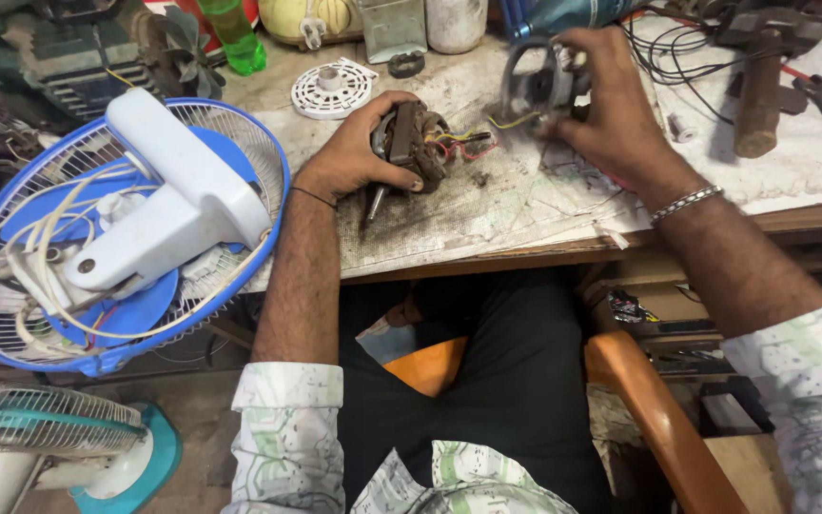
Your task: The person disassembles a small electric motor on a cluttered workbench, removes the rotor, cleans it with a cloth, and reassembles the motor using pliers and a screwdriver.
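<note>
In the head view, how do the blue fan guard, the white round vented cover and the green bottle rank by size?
Largest to smallest:
1. Blue fan guard, though it lies nearer the camera.
2. White round vented cover.
3. Green bottle, partly cut off, so its rank is unsure.

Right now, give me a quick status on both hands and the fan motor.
Left hand gripping fan motor, shaft down on bench. Right hand holding metal motor bracket above bench. Coloured wires run between them.

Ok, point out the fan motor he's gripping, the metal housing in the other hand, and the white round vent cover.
fan motor (409, 143), head view, on its dark laminated core.
metal housing (537, 84), head view, on its grey body.
white round vent cover (331, 90), head view, on its slotted face.
</note>
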`<state>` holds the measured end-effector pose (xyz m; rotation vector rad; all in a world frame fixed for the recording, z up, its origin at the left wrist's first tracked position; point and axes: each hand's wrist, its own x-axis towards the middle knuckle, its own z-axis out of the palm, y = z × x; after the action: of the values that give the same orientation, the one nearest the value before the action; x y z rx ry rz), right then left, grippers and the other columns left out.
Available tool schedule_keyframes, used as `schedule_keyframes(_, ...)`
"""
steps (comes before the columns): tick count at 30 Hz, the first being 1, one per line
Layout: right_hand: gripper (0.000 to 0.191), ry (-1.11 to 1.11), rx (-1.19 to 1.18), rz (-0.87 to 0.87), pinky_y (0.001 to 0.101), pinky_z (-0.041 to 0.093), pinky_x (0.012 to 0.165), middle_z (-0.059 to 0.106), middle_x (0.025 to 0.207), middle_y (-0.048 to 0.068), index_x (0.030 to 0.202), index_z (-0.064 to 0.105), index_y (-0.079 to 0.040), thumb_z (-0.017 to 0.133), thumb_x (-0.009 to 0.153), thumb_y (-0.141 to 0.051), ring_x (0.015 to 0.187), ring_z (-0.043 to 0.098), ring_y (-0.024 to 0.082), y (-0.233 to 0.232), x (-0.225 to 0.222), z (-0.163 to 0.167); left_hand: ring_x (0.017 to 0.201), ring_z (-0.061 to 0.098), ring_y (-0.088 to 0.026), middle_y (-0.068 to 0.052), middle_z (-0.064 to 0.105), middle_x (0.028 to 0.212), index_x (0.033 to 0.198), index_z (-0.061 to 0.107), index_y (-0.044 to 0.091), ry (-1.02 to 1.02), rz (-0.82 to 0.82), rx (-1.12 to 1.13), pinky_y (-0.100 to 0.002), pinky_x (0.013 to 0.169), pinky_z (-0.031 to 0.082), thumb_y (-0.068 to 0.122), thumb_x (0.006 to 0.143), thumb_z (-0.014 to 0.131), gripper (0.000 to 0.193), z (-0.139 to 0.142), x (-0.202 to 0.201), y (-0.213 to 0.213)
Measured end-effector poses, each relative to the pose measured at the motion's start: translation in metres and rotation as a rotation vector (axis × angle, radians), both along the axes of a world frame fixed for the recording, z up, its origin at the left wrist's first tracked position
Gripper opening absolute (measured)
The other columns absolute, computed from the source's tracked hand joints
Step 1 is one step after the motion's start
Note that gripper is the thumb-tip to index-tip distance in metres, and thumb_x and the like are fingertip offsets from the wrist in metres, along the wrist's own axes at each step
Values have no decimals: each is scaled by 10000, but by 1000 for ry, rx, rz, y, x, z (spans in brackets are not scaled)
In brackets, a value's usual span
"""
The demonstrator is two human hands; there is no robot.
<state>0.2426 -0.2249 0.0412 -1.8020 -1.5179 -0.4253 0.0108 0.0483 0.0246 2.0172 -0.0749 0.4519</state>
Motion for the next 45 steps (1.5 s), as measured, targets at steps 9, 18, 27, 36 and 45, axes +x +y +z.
schedule_keyframes(9,701,-219,91,-273,484,480,1034,475,1269,164,1288,539,-24,975,740,-52,1232,502,366,0,3,-4,1247,590,-185,-19,642,1259,1412,527,95,30,46,-7,-309,1135,455,85,528,972,989,1,-2,-3)
schedule_keyframes(18,702,-400,-267,-253,438,539,922,504,1205,171,1197,571,3,984,699,-268,1128,539,349,21,-17,13,1248,593,-193,-31,643,1272,1409,544,96,23,64,-17,-306,1133,445,106,531,964,973,2,-1,-4)
schedule_keyframes(27,703,-406,-171,-184,479,522,910,634,1207,176,1261,680,-47,956,637,-214,1149,585,361,30,-54,34,1209,609,-205,-41,648,1231,1375,563,83,-41,59,94,-309,1096,475,133,560,969,912,7,-3,-15)
schedule_keyframes(36,215,-181,-216,50,432,608,772,774,916,122,1049,816,-93,822,852,-180,801,745,292,16,-76,19,1222,647,-293,-143,680,1274,1332,569,90,-84,148,520,-381,1076,499,269,558,973,891,31,3,-41)
schedule_keyframes(45,632,-70,-209,208,406,547,940,696,1140,138,1284,614,-57,911,747,-203,1070,673,298,25,-53,30,1201,654,-276,-116,686,1283,1424,509,168,210,336,462,-387,1022,501,369,546,947,1001,37,-5,-53)
